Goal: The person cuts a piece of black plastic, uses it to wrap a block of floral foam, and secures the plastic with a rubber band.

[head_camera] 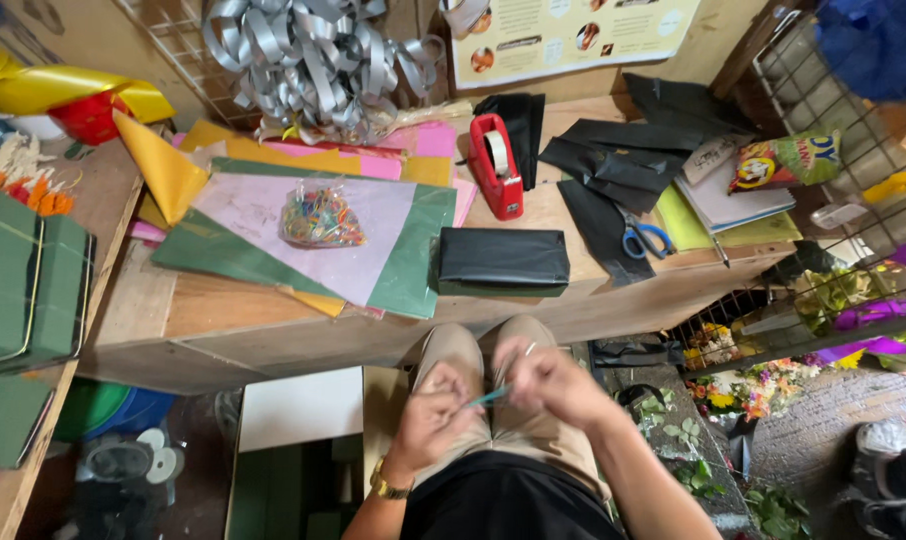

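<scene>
Over my lap, my left hand (436, 412) and my right hand (550, 381) are both closed on a thin teal strip (489, 397) stretched between them. A gold watch (386, 487) sits on my left wrist. My knees in tan trousers (463, 350) press against the front of a wooden workbench (223, 315). What else the fingers hold is too small to make out.
The bench carries coloured paper sheets (373, 250), a clear bag of bright small pieces (319, 217), a red tape dispenser (495, 165), a black pouch (503, 258), blue-handled scissors (645, 238), black sheets (613, 160). Silver ribbon (313, 60) hangs behind. Green foam blocks (23, 280) stand left, flowers (743, 385) right.
</scene>
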